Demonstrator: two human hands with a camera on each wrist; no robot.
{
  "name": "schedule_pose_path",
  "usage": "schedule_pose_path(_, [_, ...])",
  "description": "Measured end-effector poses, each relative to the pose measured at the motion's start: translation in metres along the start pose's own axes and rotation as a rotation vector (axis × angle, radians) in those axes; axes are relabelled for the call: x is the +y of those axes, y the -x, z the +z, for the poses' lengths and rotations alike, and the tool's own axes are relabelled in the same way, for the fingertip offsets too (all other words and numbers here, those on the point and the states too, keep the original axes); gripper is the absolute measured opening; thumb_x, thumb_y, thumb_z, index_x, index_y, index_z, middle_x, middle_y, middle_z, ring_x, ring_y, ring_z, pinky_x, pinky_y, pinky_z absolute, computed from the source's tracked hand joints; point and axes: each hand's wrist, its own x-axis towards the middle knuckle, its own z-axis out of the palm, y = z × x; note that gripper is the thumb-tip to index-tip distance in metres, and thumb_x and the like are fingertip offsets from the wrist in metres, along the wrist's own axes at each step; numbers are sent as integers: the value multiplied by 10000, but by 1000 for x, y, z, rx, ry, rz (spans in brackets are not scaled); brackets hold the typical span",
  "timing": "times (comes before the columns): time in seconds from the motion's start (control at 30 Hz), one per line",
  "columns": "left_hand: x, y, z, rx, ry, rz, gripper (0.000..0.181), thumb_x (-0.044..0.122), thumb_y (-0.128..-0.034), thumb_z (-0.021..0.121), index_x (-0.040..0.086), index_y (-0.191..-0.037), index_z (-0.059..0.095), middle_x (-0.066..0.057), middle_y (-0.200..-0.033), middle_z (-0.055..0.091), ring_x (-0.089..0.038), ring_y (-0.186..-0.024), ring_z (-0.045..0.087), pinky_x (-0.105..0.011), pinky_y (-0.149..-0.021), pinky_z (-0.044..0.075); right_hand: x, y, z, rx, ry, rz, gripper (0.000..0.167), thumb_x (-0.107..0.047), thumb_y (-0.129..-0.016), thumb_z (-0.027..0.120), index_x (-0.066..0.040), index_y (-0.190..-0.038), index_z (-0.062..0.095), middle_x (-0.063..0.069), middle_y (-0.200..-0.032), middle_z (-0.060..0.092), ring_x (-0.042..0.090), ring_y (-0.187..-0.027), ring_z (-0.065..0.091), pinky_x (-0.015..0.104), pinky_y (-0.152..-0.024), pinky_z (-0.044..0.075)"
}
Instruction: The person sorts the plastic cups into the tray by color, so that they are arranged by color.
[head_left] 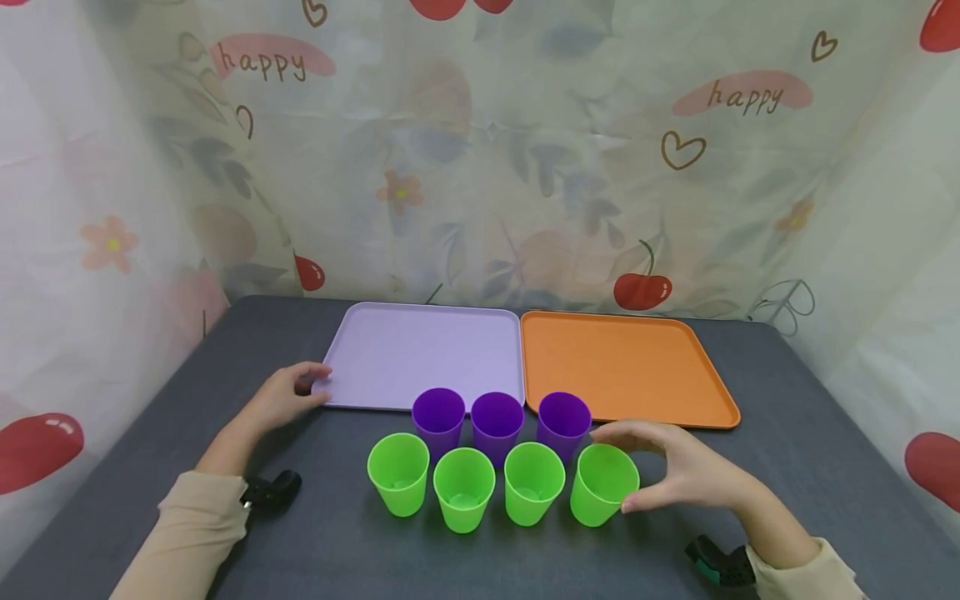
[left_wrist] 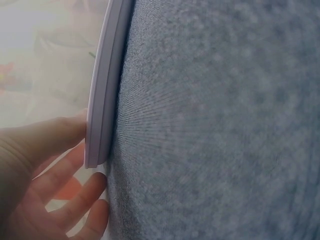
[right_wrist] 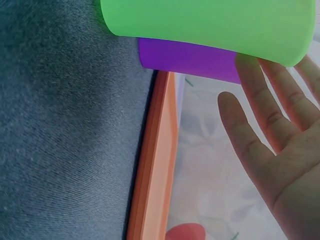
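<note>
Several green cups (head_left: pixel 464 490) stand upright in a front row on the dark table, with three purple cups (head_left: pixel 497 425) close behind. My right hand (head_left: pixel 686 467) is spread around the rightmost green cup (head_left: pixel 604 485); its thumb is at the near side and its fingers reach behind. In the right wrist view these fingers are fairly straight beside the green cup (right_wrist: pixel 210 25), not curled on it. At the left front corner of the lavender tray (head_left: pixel 427 350), my left hand (head_left: pixel 288 396) rests with loose fingers. The left wrist view shows the thumb touching the tray edge (left_wrist: pixel 102 90).
An orange tray (head_left: pixel 622 367) lies against the lavender tray's right side at the back of the table. A patterned curtain (head_left: pixel 480 167) hangs behind and on both sides. A thin cable loop (head_left: pixel 787 304) sits near the back right corner.
</note>
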Motion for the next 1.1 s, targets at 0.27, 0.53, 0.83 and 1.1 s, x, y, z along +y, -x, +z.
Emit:
schedule_pose_path(0.27, [-2, 0, 1, 6, -4, -7, 402, 125, -852, 657, -43, -1202, 555, -265, -1205, 589, -430, -1060, 568, -545, -922, 428, -6, 1, -6, 14, 30, -13, 641, -148, -705, 807, -78, -1278, 528, 68, -1226, 614, 10, -1136, 554, 208, -923, 451])
schedule_pose_path(0.53, [0, -1, 1, -12, -9, -37, 419, 151, -860, 655, -28, -1223, 545, -255, -1233, 575, -426, -1080, 554, -539, -919, 431, -15, -1, -17, 27, 51, -31, 640, -133, -696, 812, -85, -1270, 533, -31, -1212, 623, 13, -1103, 569, 204, -909, 457])
schedule_pose_path(0.83, [-1, -2, 1, -14, -22, -34, 405, 139, -859, 648, -35, -1212, 550, -258, -1215, 584, -426, -1063, 562, -528, -893, 446, -27, -5, -35, 38, 48, -1, 644, -104, -688, 813, -113, -1267, 529, -97, -1205, 613, 4, -1116, 566, 211, -897, 479])
schedule_pose_path(1.1, [3, -1, -1, -24, -22, -40, 405, 148, -863, 647, -40, -1208, 547, -262, -1210, 582, -426, -1063, 561, -520, -885, 455, -33, -9, -50, 66, 61, -31, 664, -45, -673, 810, -103, -1269, 524, -92, -1209, 606, 8, -1124, 553, 156, -926, 435])
